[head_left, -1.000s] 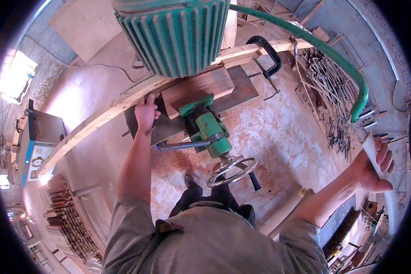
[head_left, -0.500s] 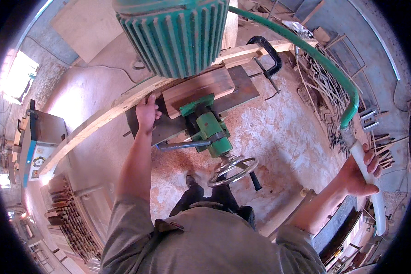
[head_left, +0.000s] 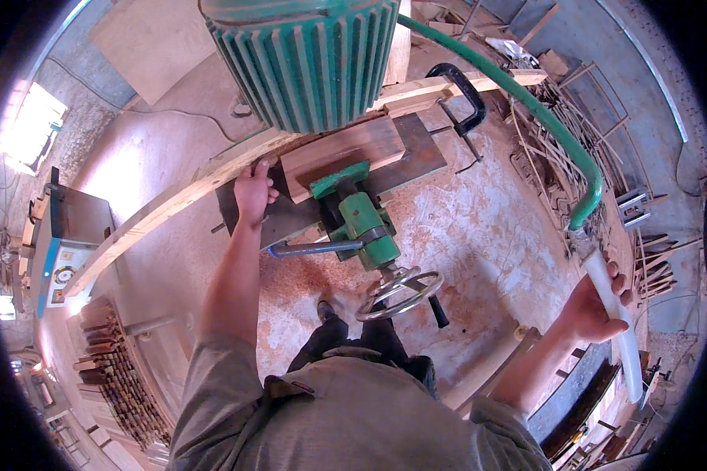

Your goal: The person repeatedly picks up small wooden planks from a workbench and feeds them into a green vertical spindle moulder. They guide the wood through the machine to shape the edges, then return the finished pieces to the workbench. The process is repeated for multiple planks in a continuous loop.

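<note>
Motor housing (head_left: 306,78): green, patterned with parallel ridges. Lever (head_left: 528,98): green; its grip (head_left: 627,353) milky white. Wood block (head_left: 342,151): reddish brown, with paler streaks. Vise (head_left: 361,216): green. Handwheel (head_left: 398,276): silver; its knob (head_left: 438,312) black. Metal plate (head_left: 421,149): dark grey, patched rusty brown. Clamp (head_left: 471,98): black. Beam (head_left: 173,198): pale yellowish. Floor (head_left: 487,220): blotched whitish and reddish brown. Shirt (head_left: 353,416): plain grey-brown.

Handle (head_left: 602,282) smooth; block (head_left: 340,147) matt wood; handwheel (head_left: 364,315) glossy metal.
</note>
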Available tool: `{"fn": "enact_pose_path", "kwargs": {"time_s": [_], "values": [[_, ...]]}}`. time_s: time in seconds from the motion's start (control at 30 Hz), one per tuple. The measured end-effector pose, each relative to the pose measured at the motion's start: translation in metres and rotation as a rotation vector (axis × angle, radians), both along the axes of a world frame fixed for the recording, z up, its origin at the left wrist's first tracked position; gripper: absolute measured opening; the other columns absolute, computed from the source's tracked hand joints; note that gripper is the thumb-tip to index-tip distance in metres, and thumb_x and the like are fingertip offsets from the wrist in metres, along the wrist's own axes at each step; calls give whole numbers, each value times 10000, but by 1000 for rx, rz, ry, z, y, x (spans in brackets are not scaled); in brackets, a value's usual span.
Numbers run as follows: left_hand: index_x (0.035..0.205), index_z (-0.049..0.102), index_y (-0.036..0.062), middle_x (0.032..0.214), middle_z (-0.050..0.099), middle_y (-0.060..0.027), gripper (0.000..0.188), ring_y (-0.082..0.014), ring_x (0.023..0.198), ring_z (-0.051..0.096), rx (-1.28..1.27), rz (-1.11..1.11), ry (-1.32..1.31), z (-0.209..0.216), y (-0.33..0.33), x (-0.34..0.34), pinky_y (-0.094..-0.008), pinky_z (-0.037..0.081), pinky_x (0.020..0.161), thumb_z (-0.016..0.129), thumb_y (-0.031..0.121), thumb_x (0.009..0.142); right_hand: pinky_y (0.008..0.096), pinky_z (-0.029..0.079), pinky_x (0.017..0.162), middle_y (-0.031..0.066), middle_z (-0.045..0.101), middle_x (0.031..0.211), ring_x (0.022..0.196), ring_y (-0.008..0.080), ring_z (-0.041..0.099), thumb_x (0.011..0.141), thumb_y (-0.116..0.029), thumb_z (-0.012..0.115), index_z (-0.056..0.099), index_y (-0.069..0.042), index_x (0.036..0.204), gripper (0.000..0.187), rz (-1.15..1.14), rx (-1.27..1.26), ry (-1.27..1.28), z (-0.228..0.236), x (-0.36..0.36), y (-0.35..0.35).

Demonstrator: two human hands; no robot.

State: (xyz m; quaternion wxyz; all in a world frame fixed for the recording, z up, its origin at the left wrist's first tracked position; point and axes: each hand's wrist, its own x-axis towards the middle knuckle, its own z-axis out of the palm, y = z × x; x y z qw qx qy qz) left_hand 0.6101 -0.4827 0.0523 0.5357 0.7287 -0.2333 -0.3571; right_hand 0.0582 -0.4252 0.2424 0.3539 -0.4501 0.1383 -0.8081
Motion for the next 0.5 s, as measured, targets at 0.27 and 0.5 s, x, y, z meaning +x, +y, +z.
{"fn": "enact_pose_path", "kwargs": {"time_s": [0.27,0.5], "values": [[997,544,24,617,536,-25,330,-114,413,523,4,2,-11,-1,-1,0,-238,404,351,568,337,896,540,267,1056,94,598,1053,1147,365,463,766,-483,664,600,-125,1062,469,61,7,15,-19,-7,6],[1017,548,37,613,523,-22,307,-109,415,513,7,-22,8,-1,-1,2,-237,397,348,564,322,904,527,247,1070,91,598,1124,1195,375,438,820,-470,609,605,-145,1083,419,101,17,81,-36,-6,12]]}}
